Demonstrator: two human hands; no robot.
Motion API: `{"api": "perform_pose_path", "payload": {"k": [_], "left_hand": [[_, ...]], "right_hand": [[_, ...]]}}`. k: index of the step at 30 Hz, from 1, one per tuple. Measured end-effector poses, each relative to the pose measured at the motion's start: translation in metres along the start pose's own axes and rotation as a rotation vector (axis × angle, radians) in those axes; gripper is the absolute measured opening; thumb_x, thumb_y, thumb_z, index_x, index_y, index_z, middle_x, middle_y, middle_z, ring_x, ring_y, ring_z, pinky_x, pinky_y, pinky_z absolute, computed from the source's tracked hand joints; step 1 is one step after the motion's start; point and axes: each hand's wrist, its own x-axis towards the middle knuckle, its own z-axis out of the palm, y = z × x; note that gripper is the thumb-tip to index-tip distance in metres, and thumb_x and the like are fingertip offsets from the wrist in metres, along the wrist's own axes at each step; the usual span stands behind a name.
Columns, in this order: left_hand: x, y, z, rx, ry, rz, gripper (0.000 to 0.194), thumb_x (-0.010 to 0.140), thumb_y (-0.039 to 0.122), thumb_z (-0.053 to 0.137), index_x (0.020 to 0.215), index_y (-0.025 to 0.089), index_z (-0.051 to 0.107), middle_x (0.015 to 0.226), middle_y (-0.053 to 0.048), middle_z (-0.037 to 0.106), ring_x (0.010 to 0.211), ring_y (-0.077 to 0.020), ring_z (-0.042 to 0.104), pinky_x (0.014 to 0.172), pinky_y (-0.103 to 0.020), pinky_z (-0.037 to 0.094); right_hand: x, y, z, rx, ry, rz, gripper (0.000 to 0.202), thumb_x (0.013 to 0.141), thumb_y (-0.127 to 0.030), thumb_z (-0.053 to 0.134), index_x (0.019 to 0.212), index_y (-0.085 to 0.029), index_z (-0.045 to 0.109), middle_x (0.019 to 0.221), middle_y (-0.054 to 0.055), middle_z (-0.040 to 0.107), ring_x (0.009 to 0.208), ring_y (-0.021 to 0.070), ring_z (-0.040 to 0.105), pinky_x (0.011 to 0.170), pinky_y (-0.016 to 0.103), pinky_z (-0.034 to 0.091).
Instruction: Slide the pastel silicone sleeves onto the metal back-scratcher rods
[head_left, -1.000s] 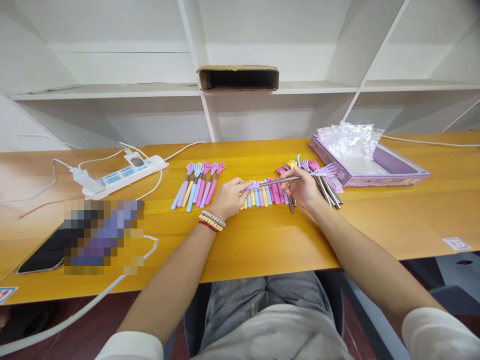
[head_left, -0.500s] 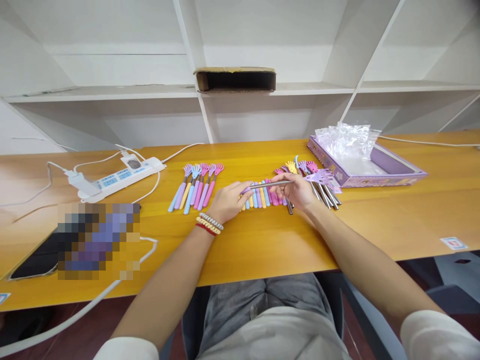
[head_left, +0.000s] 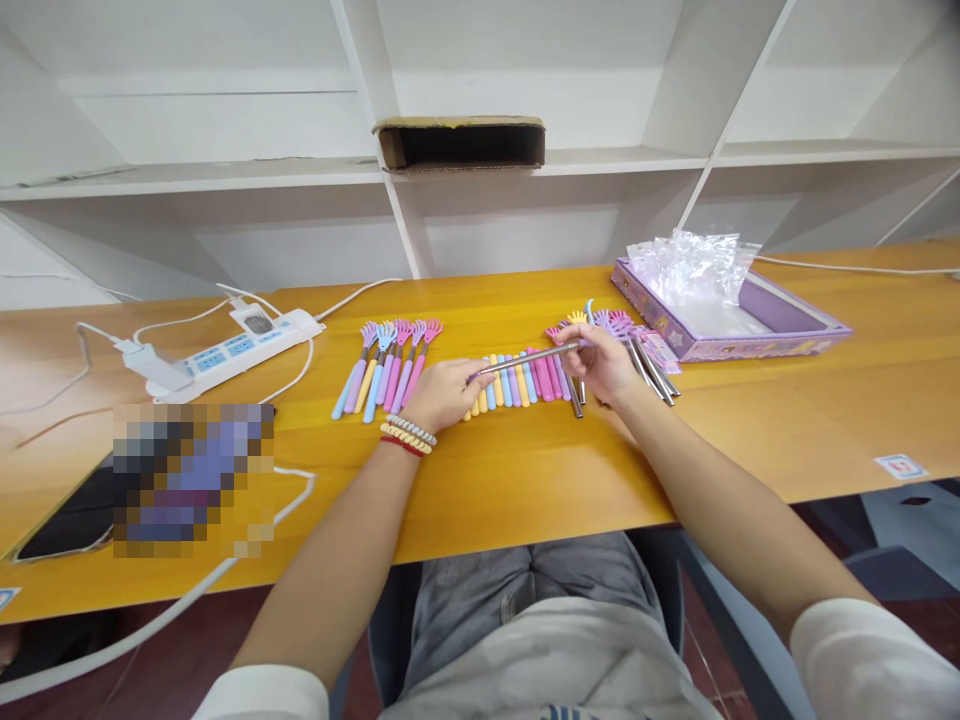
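I look down on a long yellow-brown wooden bench (head_left: 510,500). Near its far edge, towards the right, lies an open purple printed box (head_left: 757,349). Further left are pastel-handled sticks with hand-shaped heads (head_left: 386,370), then a row of loose pastel handles (head_left: 517,382). My left hand (head_left: 439,395) is closed around one end of a slim silver metal rod (head_left: 525,357), a bit of purple showing there; my right hand (head_left: 604,366), half curled, pinches its other end. The rod slants over the row, well back from the near edge. I'd keep both ends aligned and firmly gripped.
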Motion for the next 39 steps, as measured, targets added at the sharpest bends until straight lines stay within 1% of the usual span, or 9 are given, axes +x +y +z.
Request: {"api": "perform_pose_path", "payload": {"k": [4, 9, 11, 14, 19, 23, 28, 34, 39], "left_hand": [[0.0, -0.008, -0.008, 0.039, -0.012, -0.036, 0.037, 0.093, 0.041, 0.041, 0.102, 0.02, 0.07, 0.103, -0.006, 0.072, 0.096, -0.0207, 0.064, 0.082, -0.029, 0.046], [-0.001, -0.013, -0.012, 0.118, -0.016, -0.041, 0.038, 0.093, 0.042, 0.039, 0.102, 0.021, 0.069, 0.099, -0.006, 0.072, 0.093, -0.0211, 0.064, 0.078, -0.029, 0.045], [-0.001, -0.013, -0.013, 0.136, -0.016, -0.042, 0.037, 0.092, 0.043, 0.041, 0.1, 0.021, 0.069, 0.096, -0.005, 0.072, 0.09, -0.021, 0.064, 0.076, -0.029, 0.045], [-0.002, -0.011, -0.016, 0.124, -0.001, -0.048, 0.033, 0.088, 0.042, 0.046, 0.099, 0.021, 0.069, 0.088, -0.004, 0.072, 0.082, -0.0194, 0.064, 0.074, -0.028, 0.045], [-0.004, -0.012, -0.017, 0.113, 0.011, -0.042, 0.022, 0.077, 0.029, 0.053, 0.088, 0.018, 0.069, 0.079, -0.003, 0.07, 0.075, -0.0184, 0.063, 0.072, -0.028, 0.046], [-0.002, -0.013, -0.016, 0.202, -0.044, -0.031, 0.017, 0.075, 0.028, 0.053, 0.076, 0.018, 0.068, 0.077, -0.005, 0.069, 0.076, -0.0205, 0.063, 0.071, -0.03, 0.045], [0.001, -0.011, -0.016, 0.37, -0.098, -0.106, 0.037, 0.087, 0.042, 0.044, 0.067, 0.019, 0.065, 0.07, -0.009, 0.068, 0.071, -0.0233, 0.062, 0.063, -0.033, 0.042], [0.001, -0.011, -0.018, 0.489, -0.131, -0.182, 0.032, 0.085, 0.037, 0.045, 0.071, 0.019, 0.068, 0.07, -0.012, 0.067, 0.07, -0.0274, 0.064, 0.06, -0.035, 0.043], [0.0, -0.013, -0.019, 0.529, -0.193, -0.196, 0.03, 0.082, 0.035, 0.047, 0.074, 0.019, 0.07, 0.071, -0.012, 0.068, 0.071, -0.0278, 0.064, 0.062, -0.035, 0.045]], "right_hand": [[0.007, -0.006, -0.017, 0.027, 0.145, -0.129, 0.024, 0.066, -0.041, 0.07, 0.069, -0.017, 0.065, 0.047, -0.006, 0.045, 0.038, 0.0042, 0.032, 0.037, 0.019, 0.023], [0.009, -0.006, -0.027, -0.229, 0.233, -0.169, 0.017, 0.067, -0.031, 0.072, 0.076, -0.019, 0.064, 0.05, -0.006, 0.048, 0.039, 0.0052, 0.038, 0.036, 0.018, 0.023], [0.009, -0.006, -0.027, -0.32, 0.227, -0.152, 0.016, 0.069, -0.03, 0.069, 0.08, -0.02, 0.064, 0.05, -0.006, 0.051, 0.04, 0.0069, 0.042, 0.036, 0.019, 0.028], [0.009, -0.007, -0.027, -0.384, 0.198, -0.104, 0.012, 0.069, -0.028, 0.066, 0.074, -0.019, 0.06, 0.048, -0.004, 0.055, 0.037, 0.0087, 0.045, 0.036, 0.02, 0.033], [0.007, -0.008, -0.024, -0.448, 0.103, -0.046, 0.01, 0.067, -0.025, 0.066, 0.068, -0.018, 0.058, 0.052, -0.002, 0.057, 0.037, 0.007, 0.043, 0.035, 0.019, 0.027], [0.004, -0.007, -0.02, -0.509, 0.097, -0.14, 0.014, 0.069, -0.029, 0.068, 0.069, -0.016, 0.062, 0.057, -0.002, 0.056, 0.048, 0.0078, 0.046, 0.041, 0.02, 0.031], [0.002, -0.008, -0.019, -0.651, 0.137, -0.266, 0.013, 0.073, -0.03, 0.066, 0.07, -0.017, 0.063, 0.059, -0.001, 0.057, 0.058, 0.0116, 0.051, 0.05, 0.023, 0.037], [-0.001, -0.003, -0.019, -0.841, 0.109, -0.374, 0.014, 0.074, -0.033, 0.067, 0.073, -0.019, 0.067, 0.071, 0.001, 0.065, 0.065, 0.0149, 0.056, 0.064, 0.029, 0.043], [-0.004, -0.001, -0.014, -0.889, 0.121, -0.423, 0.014, 0.075, -0.033, 0.066, 0.076, -0.02, 0.067, 0.073, 0.002, 0.067, 0.065, 0.0163, 0.057, 0.066, 0.031, 0.045]]}}
